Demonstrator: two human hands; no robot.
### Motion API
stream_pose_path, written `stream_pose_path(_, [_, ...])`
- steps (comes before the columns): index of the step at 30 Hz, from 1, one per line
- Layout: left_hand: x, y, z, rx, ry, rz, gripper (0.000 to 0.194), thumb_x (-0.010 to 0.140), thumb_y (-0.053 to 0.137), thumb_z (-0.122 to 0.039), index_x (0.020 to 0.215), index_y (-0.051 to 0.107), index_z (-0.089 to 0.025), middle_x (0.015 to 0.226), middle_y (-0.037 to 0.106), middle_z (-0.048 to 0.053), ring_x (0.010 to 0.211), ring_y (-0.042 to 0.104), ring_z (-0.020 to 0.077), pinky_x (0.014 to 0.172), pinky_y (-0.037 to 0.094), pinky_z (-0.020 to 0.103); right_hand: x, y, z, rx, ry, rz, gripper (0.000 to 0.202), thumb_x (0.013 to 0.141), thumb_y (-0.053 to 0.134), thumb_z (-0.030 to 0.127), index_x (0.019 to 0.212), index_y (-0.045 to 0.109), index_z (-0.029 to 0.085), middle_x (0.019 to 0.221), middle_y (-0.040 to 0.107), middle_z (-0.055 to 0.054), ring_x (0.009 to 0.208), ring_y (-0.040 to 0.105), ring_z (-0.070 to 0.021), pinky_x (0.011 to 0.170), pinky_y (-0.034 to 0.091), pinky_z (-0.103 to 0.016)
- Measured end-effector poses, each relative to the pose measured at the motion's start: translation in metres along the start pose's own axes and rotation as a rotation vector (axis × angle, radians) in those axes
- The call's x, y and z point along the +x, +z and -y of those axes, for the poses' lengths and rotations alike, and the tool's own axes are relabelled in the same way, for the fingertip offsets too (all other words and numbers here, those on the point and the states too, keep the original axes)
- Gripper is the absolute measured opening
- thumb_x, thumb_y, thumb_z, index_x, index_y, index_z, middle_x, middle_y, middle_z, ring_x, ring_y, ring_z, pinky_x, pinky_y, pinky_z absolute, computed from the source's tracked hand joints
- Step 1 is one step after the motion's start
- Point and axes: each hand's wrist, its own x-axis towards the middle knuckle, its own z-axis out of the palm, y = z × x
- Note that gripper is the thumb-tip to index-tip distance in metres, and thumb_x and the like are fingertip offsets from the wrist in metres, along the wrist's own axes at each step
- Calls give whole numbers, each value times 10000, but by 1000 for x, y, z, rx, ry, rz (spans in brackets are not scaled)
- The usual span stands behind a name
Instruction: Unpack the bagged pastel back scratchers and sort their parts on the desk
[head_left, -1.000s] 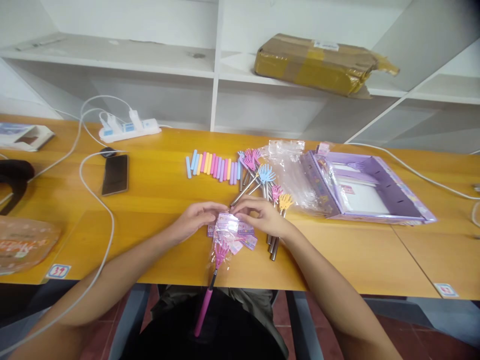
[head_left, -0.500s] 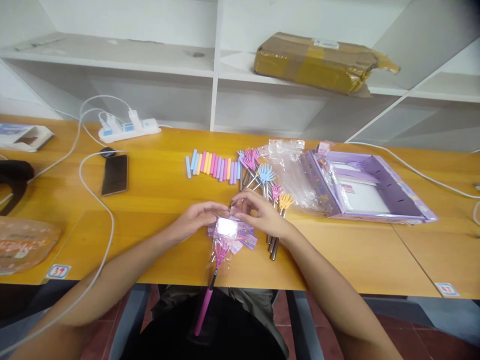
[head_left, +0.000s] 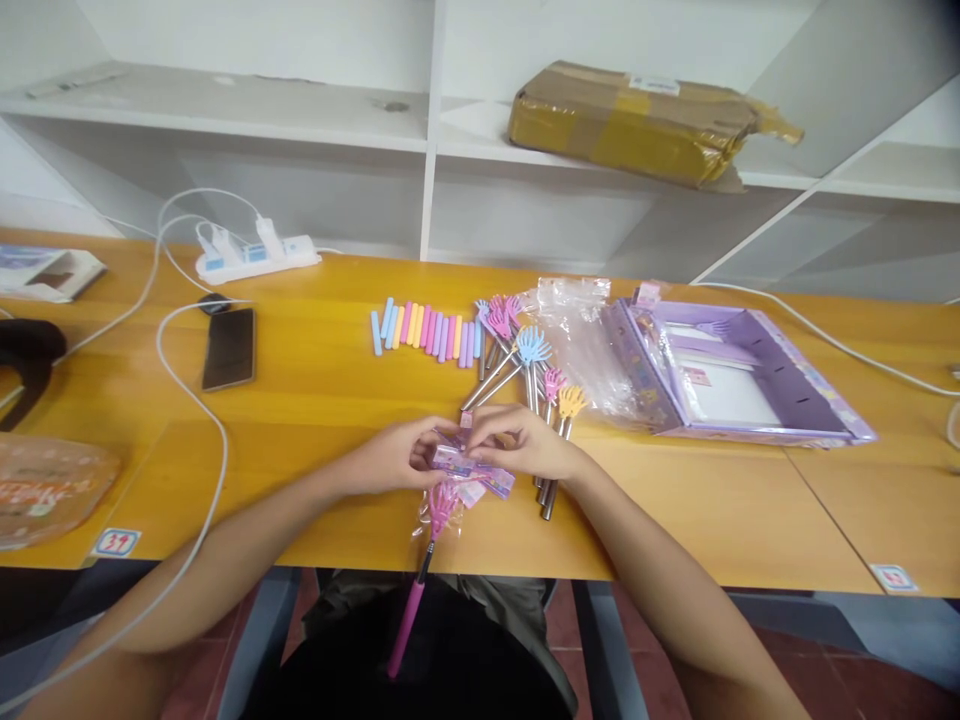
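A pink back scratcher point(head_left: 442, 507) with a long pink handle lies in a clear plastic bag, pointing down past the table edge toward me. At the bag's top, my left hand point(head_left: 405, 455) pinches a small purple printed card point(head_left: 454, 460) from the left. My right hand point(head_left: 521, 440) has its fingers closed on the card's right side; their tips partly cover it. More purple cards point(head_left: 496, 482) lie fanned out under my hands. Beyond my right hand is a pile of back scratchers point(head_left: 533, 347) with metal rods and pink, blue and yellow claw heads.
Several coloured handle sleeves point(head_left: 427, 330) lie in a row. Clear bags point(head_left: 574, 345) sit beside a purple box point(head_left: 787, 435). A phone point(head_left: 229, 348), a power strip point(head_left: 259, 260) and a white cable point(head_left: 217, 420) are on the left. A taped parcel point(head_left: 622, 125) rests on the shelf.
Both hands have moved slightly down toward me. A purple card now shows between them where the bag's shiny top was. The back scratcher stays in place.
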Motion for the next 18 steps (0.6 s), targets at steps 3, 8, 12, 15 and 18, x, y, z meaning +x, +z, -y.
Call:
stream_pose_path(3, [1,0,1,2,8,4,487,910,805,-297,1348,614,-206,1234,749,127,1100,745,227,935,576,355,0,1,-1,24,-23,44,228,981,764,422,964,834,206,846,692,-52,742,598,-157,652,444,-286])
stream_pose_path(8, [-1,1,2,5,-1,15,446,909,802,-311,1310,652,-188,1203,767,126,1089,752,227,963,575,374,0,1,-1,-47,-22,55,267,988,749,460,993,846,211,855,683,-57,744,597,-160,668,465,-294])
stream_pose_path(12, [-1,0,1,9,-11,24,431,906,811,-352,1271,668,-172,1149,771,112,1049,745,226,935,570,366,2,4,0,-85,-17,90,322,999,722,503,992,835,201,849,666,-55,728,593,-155,664,466,-289])
stream_pose_path(15, [1,-2,-2,75,13,-2,376,951,759,-400,1235,690,-163,1139,766,106,1027,731,224,913,559,352,3,9,-3,-88,-24,88,332,1003,714,500,903,775,190,814,630,-35,739,570,-157,695,460,-289])
stream_pose_path(18, [1,-2,-4,159,28,-46,345,982,712,-422,1205,713,-158,1113,761,99,1004,718,222,891,548,335,2,14,-7,-151,34,27,328,954,779,467,835,619,206,723,522,35,646,466,-129,621,383,-260])
